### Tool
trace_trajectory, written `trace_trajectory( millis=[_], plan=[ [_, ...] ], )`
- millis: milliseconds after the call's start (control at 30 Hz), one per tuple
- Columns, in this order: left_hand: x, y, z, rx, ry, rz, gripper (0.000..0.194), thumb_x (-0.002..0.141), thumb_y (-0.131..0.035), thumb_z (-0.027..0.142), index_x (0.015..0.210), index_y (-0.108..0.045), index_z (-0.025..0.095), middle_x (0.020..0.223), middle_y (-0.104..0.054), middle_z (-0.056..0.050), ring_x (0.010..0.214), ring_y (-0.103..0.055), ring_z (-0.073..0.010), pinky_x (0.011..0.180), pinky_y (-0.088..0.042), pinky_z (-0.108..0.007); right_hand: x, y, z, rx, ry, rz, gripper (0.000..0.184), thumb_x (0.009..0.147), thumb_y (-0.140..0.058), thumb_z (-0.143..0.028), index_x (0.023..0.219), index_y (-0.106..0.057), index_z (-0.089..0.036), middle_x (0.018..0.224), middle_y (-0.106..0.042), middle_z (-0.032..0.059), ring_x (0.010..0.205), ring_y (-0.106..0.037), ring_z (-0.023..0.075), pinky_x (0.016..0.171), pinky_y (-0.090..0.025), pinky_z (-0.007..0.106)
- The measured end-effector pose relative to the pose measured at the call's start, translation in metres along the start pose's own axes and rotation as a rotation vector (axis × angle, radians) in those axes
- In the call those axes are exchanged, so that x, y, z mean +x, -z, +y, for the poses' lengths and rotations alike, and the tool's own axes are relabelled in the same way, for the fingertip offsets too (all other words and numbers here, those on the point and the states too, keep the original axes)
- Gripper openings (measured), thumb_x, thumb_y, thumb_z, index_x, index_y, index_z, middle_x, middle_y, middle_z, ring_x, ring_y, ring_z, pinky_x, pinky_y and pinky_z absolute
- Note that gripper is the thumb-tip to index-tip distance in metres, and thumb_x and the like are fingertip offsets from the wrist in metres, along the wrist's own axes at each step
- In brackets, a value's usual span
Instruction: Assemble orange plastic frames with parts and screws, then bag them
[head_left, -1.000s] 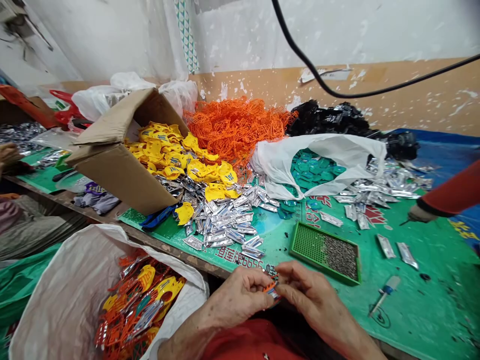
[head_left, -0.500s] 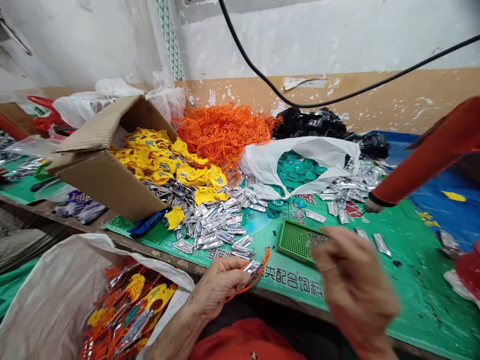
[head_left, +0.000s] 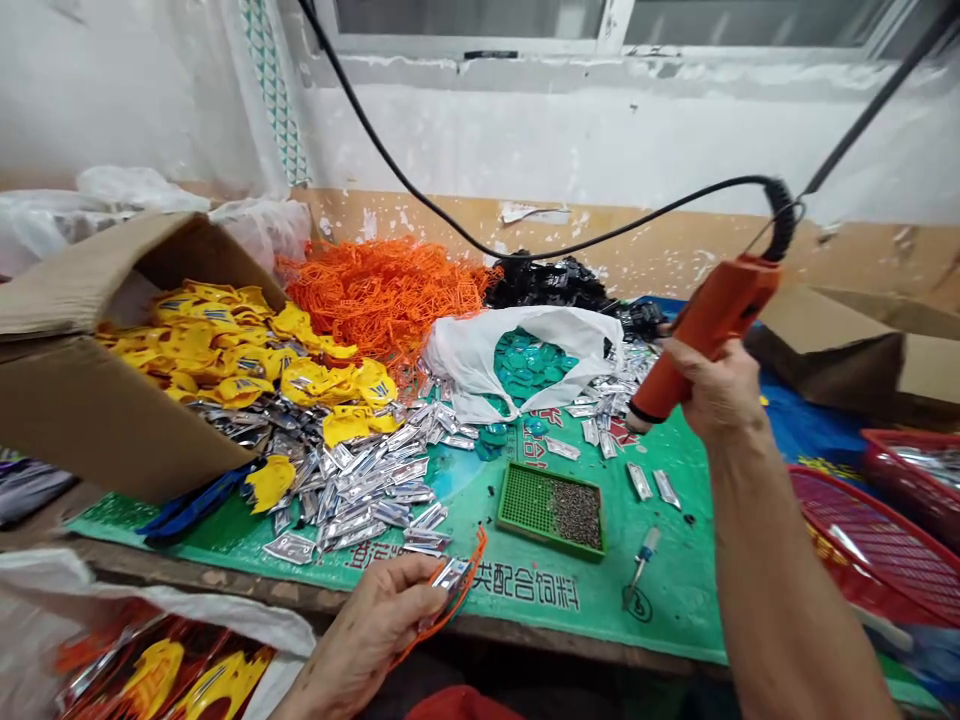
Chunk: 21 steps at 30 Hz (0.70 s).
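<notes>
My left hand [head_left: 379, 615] pinches a shiny silver plate [head_left: 451, 575] together with a thin orange plastic piece [head_left: 474, 562], low over the front edge of the bench. Wrapped round an orange electric screwdriver [head_left: 709, 325] is my right hand [head_left: 726, 392]. The tool hangs tilted from a black cable, its tip pointing down and left above the bench. Between the hands lies a green tray [head_left: 521, 500] with small screws [head_left: 577, 512] at its right end. A heap of silver plates [head_left: 375, 490] lies beyond my left hand.
A tipped cardboard box [head_left: 112, 420] spills yellow parts [head_left: 225, 330]. Behind are orange pieces [head_left: 390, 295] and a white bag [head_left: 457, 350] of teal parts [head_left: 532, 360]. A small screwdriver [head_left: 643, 558] lies at right, near a red basket [head_left: 877, 545]. An open sack [head_left: 277, 625] stands lower left.
My right hand has moved up and now grips the orange electric screwdriver, which it was apart from before. My left hand still holds the silver plate and orange piece. The view has turned right.
</notes>
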<state>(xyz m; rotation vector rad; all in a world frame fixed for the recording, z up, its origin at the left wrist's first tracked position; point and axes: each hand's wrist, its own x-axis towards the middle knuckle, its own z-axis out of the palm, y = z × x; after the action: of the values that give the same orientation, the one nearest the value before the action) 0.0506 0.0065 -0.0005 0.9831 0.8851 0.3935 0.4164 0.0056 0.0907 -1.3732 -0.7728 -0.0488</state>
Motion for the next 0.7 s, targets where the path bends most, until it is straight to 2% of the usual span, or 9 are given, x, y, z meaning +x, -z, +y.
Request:
trace_trajectory(
  millis=[67,133,267,400,500,600,700],
  plan=[
    [0.000,0.000,0.002,-0.022,0.003,0.002,0.016,0.063,-0.074,0.029,0.066,-0.070,0.014,0.053,-0.052,0.004,0.050,-0.033,-0.0067,0.049,-0.022,-0.020,-0.002,-0.011,-0.007,0.107,-0.109,-0.131,0.040,0.052,-0.076,-0.038,0.082,-0.059,-0.017,0.084,-0.068,0.0065,0.069,-0.065,0.0195,0.066,-0.051,0.038],
    [0.000,0.000,0.005,-0.046,0.020,0.011,0.015,0.061,-0.075,0.028,0.065,-0.070,0.015,0.054,-0.054,0.004,0.050,-0.035,-0.0067,0.050,-0.025,-0.020,-0.009,-0.018,-0.013,0.175,-0.191,-0.218,0.040,0.050,-0.077,-0.036,0.081,-0.059,-0.018,0.082,-0.069,0.0050,0.064,-0.065,0.0188,0.064,-0.052,0.038],
    [0.003,0.002,0.005,-0.032,0.050,0.016,0.021,0.059,-0.078,0.031,0.067,-0.070,0.014,0.059,-0.058,0.002,0.053,-0.041,-0.0078,0.050,-0.028,-0.019,-0.037,-0.029,-0.019,0.311,-0.334,-0.272,0.043,0.048,-0.080,-0.025,0.085,-0.059,-0.019,0.068,-0.063,-0.0024,0.052,-0.060,0.0150,0.052,-0.050,0.032],
    [0.007,0.009,0.001,0.009,0.082,0.021,0.026,0.062,-0.077,0.036,0.072,-0.070,0.014,0.054,-0.055,0.003,0.047,-0.035,-0.0065,0.046,-0.020,-0.020,-0.072,-0.042,-0.014,0.343,-0.337,-0.284,0.042,0.052,-0.080,-0.022,0.089,-0.060,-0.018,0.056,-0.058,-0.0059,0.046,-0.055,0.0128,0.048,-0.045,0.029],
    [0.006,0.011,0.003,0.032,0.084,-0.003,0.029,0.063,-0.077,0.040,0.075,-0.071,0.014,0.060,-0.062,0.001,0.050,-0.043,-0.0083,0.050,-0.027,-0.020,-0.092,-0.048,-0.007,0.336,-0.325,-0.269,0.042,0.056,-0.078,-0.024,0.094,-0.060,-0.017,0.058,-0.060,-0.0053,0.048,-0.056,0.0129,0.050,-0.046,0.029],
    [0.004,0.009,0.008,0.033,0.080,-0.035,0.032,0.065,-0.077,0.042,0.083,-0.074,0.016,0.074,-0.069,-0.002,0.063,-0.053,-0.0125,0.059,-0.036,-0.022,-0.101,-0.049,-0.003,0.318,-0.313,-0.260,0.039,0.058,-0.077,-0.024,0.093,-0.062,-0.017,0.060,-0.059,-0.0049,0.050,-0.055,0.0129,0.051,-0.047,0.030],
    [0.003,0.006,0.012,0.039,0.080,-0.065,0.036,0.066,-0.076,0.044,0.091,-0.075,0.018,0.085,-0.072,-0.003,0.074,-0.057,-0.0164,0.067,-0.039,-0.024,-0.105,-0.047,0.000,0.290,-0.310,-0.266,0.027,0.058,-0.076,-0.025,0.081,-0.063,-0.016,0.063,-0.059,-0.0032,0.052,-0.055,0.0131,0.052,-0.047,0.031]
  ],
)
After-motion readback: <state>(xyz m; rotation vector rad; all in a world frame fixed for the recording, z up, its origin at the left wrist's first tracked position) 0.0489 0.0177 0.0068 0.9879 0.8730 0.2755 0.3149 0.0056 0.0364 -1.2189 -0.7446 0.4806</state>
